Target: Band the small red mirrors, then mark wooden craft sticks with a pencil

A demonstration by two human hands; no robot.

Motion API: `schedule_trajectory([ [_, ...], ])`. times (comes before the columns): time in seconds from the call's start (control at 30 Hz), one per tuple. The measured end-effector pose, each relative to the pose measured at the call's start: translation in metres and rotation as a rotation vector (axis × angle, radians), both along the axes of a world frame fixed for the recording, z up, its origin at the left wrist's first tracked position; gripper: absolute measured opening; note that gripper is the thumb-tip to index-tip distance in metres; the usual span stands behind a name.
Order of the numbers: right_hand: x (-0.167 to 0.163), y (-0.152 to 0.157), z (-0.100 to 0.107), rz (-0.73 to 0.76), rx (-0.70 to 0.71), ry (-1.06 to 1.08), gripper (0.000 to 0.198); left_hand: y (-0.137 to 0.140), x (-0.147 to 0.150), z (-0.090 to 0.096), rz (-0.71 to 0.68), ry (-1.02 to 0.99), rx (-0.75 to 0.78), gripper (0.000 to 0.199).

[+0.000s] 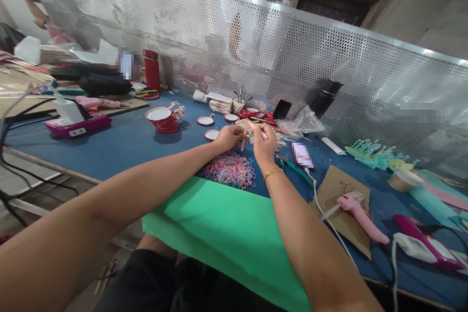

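My left hand is closed in a pinch on a small pale wooden stick over the blue table. Close beside it on the right, my right hand grips a pink pen-like tool, its tip pointing toward the left fingers. Just below the hands lies a heap of thin multicoloured loops, which look like small rubber bands. A green sheet hangs over the table's front edge under my forearms. Behind the hands are more pale sticks, partly covered by the right hand.
At left stands a stack of red-rimmed discs, with single discs nearby. Teal-handled pliers and a pink glue gun on cardboard lie at right, its cable crossing the table. A perforated metal screen bounds the back.
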State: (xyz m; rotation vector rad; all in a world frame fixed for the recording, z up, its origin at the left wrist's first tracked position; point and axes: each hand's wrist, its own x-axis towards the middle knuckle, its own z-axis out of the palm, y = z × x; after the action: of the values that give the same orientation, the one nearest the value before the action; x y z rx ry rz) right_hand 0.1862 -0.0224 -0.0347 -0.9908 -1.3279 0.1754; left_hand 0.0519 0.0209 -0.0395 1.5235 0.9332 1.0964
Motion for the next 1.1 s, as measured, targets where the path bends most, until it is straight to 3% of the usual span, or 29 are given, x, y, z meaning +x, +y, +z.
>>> schedule_trajectory([
  [1.1,-0.0016,-0.0068,0.0054,-0.030,-0.032,-0.004,0.023,0.0004,-0.0005,0.0006,-0.003,-0.013,-0.005,0.027],
])
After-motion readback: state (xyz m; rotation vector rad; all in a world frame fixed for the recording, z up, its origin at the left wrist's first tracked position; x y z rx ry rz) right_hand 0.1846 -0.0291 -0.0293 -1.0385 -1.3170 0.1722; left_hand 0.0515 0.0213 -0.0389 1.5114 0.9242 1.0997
